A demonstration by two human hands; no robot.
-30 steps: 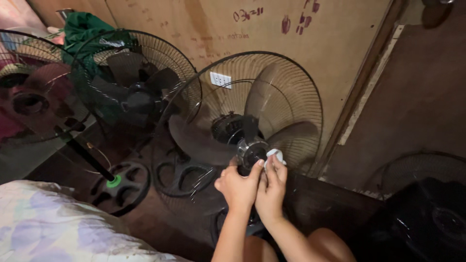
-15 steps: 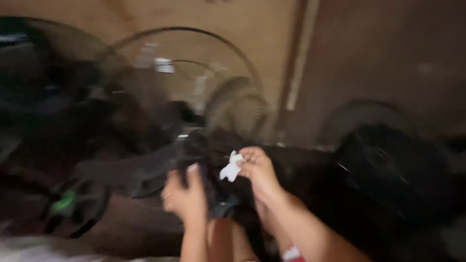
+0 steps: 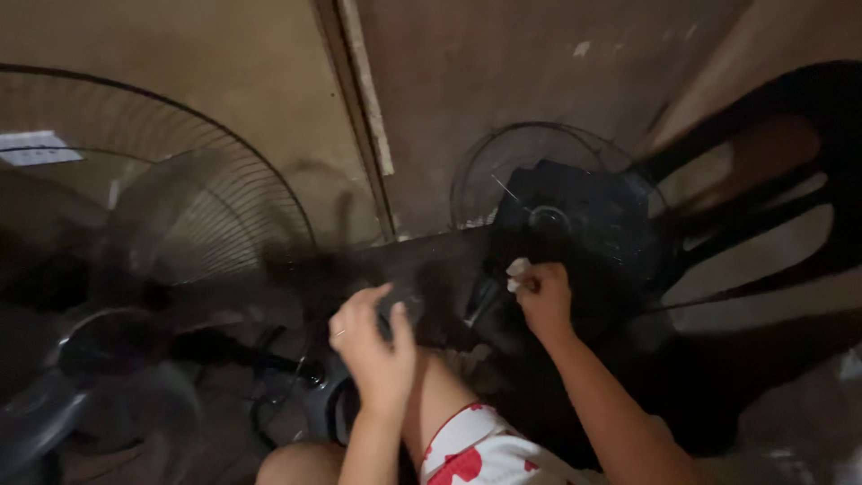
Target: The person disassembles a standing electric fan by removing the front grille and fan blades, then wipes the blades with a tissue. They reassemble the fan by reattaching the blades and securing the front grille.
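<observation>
My left hand (image 3: 373, 346) is curled around a small dark round part (image 3: 401, 305), in front of a large fan (image 3: 193, 242) whose wire grille and blurred blades fill the left side. My right hand (image 3: 543, 296) is closed on a small white cloth scrap (image 3: 517, 268) and sits just below a black fan (image 3: 566, 220) with a wire guard leaning on the wall. My knee and red-and-white shorts (image 3: 467, 449) show at the bottom.
A black plastic chair (image 3: 772, 180) stands at the right. A pale vertical trim strip (image 3: 364, 117) runs down the brown wall. Dark fan bases and cables (image 3: 269, 395) lie on the floor at lower left.
The view has swung to the right. My right hand carried the white scrap away from the big fan's hub toward the black fan, and my hands have separated.
</observation>
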